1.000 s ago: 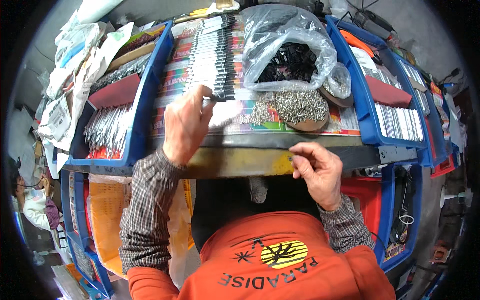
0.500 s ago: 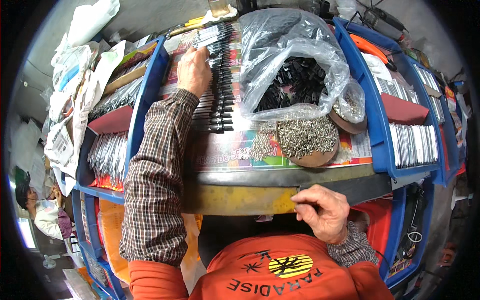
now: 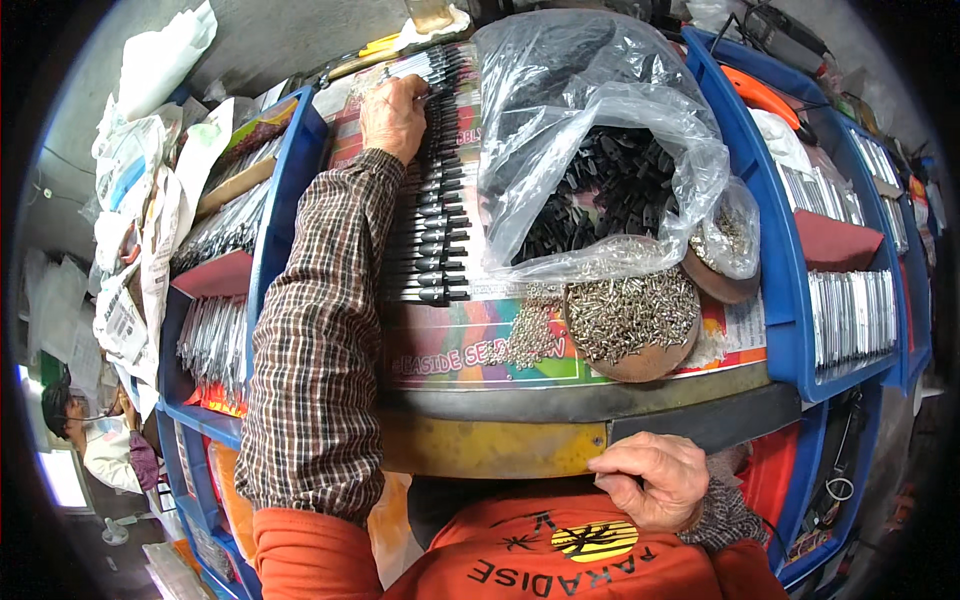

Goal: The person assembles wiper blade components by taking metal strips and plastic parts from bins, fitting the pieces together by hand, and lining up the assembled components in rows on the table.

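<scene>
A long row of slim silver rods with black fittings lies side by side on the table. My left hand reaches to the far part of that row, its fingers curled at the rods; the fingertips are partly hidden. At the front edge of the table my right hand is closed in a pinch, and anything between the fingers is too small to make out. Beyond it, a round brown dish carries a heap of small silver metal pins. Tiny silver beads are scattered left of the dish.
A clear plastic bag gapes toward me, with black plastic parts inside. A second dish with a small bag sits beside it. Blue bins with thin metal pieces flank the table. Another person is far left.
My left hand has moved farther away along the row of rods. My right hand stays pinched near the front edge. The whole view has shifted, and the tabletop appears lower.
</scene>
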`<state>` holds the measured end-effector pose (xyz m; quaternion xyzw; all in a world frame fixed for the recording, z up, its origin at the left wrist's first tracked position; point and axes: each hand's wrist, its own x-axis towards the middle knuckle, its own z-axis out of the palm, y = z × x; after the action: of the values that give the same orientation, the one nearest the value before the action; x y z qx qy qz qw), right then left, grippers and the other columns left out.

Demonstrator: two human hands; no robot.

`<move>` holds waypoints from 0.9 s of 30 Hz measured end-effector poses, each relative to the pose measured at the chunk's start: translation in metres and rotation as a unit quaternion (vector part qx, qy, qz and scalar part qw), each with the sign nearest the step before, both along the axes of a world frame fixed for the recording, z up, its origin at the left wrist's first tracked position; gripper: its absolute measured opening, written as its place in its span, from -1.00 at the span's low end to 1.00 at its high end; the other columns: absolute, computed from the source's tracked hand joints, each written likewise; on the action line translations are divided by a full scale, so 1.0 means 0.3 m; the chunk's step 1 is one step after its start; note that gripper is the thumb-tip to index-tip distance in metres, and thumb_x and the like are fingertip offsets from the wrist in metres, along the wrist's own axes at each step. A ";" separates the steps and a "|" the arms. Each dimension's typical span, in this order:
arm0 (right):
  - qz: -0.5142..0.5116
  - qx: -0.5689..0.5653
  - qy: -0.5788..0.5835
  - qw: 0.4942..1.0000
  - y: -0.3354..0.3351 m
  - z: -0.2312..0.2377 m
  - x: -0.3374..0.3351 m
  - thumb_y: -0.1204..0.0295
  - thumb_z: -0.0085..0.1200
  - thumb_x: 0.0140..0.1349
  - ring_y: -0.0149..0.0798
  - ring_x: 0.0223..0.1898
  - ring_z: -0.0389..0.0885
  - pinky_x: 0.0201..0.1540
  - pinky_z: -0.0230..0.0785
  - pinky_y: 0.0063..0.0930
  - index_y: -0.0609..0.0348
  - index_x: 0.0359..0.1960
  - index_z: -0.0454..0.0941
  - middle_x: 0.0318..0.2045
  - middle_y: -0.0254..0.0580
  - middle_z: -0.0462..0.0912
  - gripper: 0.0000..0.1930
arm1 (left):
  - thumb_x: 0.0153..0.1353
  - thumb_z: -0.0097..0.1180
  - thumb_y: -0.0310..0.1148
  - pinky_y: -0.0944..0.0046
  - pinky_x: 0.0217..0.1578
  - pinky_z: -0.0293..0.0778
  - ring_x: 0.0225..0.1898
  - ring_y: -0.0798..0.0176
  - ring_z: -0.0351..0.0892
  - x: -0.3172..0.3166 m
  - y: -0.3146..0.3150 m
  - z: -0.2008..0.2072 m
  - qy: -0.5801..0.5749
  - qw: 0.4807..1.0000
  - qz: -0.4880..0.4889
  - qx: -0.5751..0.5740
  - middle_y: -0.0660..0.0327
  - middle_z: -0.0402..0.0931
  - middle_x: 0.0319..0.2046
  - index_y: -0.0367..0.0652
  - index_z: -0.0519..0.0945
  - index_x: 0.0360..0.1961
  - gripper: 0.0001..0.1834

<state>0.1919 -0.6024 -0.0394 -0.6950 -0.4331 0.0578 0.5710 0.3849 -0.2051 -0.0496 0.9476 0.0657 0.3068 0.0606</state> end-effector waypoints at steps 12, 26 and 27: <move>-0.009 0.006 0.000 1.000 0.001 -0.004 -0.006 0.56 0.21 0.05 -0.19 -0.50 0.64 -0.49 0.48 -0.42 0.23 -0.25 0.58 -0.45 -0.15 0.63 -0.80 | 0.07 0.07 -0.55 0.09 -0.10 0.46 -0.13 -0.01 0.54 0.011 0.018 0.012 0.026 0.999 -0.008 0.030 0.05 0.55 -0.27 -0.02 0.68 -0.21 -0.72; -0.068 -0.017 0.047 0.996 0.018 0.014 -0.039 0.61 0.19 0.03 -0.23 -0.53 0.61 -0.47 0.43 -0.48 0.26 -0.37 0.61 -0.53 -0.14 0.62 -0.89 | 0.00 0.20 -0.41 0.09 -0.18 0.50 -0.29 -0.05 0.59 -0.126 0.017 0.212 -0.009 0.986 -0.104 0.133 0.01 0.60 -0.40 -0.07 0.67 -0.22 -0.74; -0.067 -0.018 0.034 0.997 0.016 0.005 -0.040 0.60 0.18 0.05 -0.24 -0.54 0.61 -0.46 0.43 -0.50 0.27 -0.35 0.60 -0.52 -0.12 0.62 -0.89 | -0.01 0.15 -0.45 0.05 -0.33 0.49 -0.37 -0.03 0.61 -0.152 0.014 0.241 -0.044 0.981 -0.122 0.142 0.05 0.58 -0.50 -0.06 0.66 -0.35 -0.84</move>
<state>0.1798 -0.5977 -0.0380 -0.7302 -0.3647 0.0503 0.5756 0.3392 -0.2009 0.0228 0.9330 -0.0976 0.3445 -0.0345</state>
